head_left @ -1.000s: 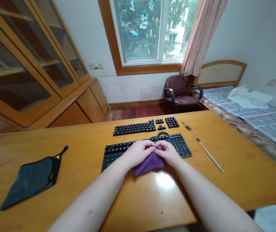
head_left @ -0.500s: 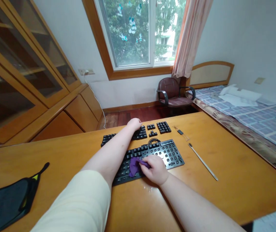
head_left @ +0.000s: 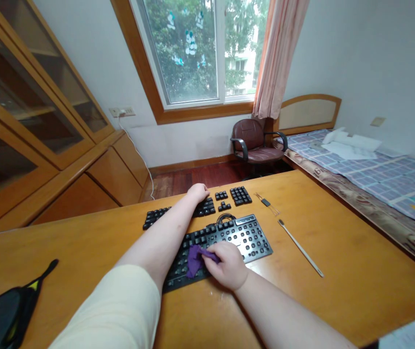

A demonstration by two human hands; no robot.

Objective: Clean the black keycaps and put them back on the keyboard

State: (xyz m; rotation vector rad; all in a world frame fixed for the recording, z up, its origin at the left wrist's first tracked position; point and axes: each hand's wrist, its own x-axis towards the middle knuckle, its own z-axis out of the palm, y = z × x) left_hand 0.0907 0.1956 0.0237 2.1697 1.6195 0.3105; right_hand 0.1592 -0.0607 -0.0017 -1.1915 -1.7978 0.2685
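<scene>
On the wooden desk lies a black keyboard point(head_left: 237, 239), most of its keycaps off and a row still on along its far edge. My right hand point(head_left: 228, 265) pinches a purple cloth point(head_left: 194, 261) that rests on the keyboard's left half. Beyond it, removed black keycaps stand in groups, with a number-pad block point(head_left: 241, 195) at the right. My left hand point(head_left: 198, 192) reaches across to the main group of keycaps point(head_left: 205, 207), fingers curled; what they hold, if anything, is hidden. My left forearm covers part of the keyboard and the keycaps.
A long thin brush point(head_left: 301, 248) and a wire keycap puller point(head_left: 266, 202) lie right of the keyboard. A dark pouch point(head_left: 2, 310) sits at the desk's left. Past the desk are a brown armchair point(head_left: 254, 143), a bed point(head_left: 360, 167) and a glass-door cabinet point(head_left: 80, 145).
The view has swung a little to the right, so things appear farther left. My right hand still grips the cloth on the keyboard, and my left hand stays by the keycaps.
</scene>
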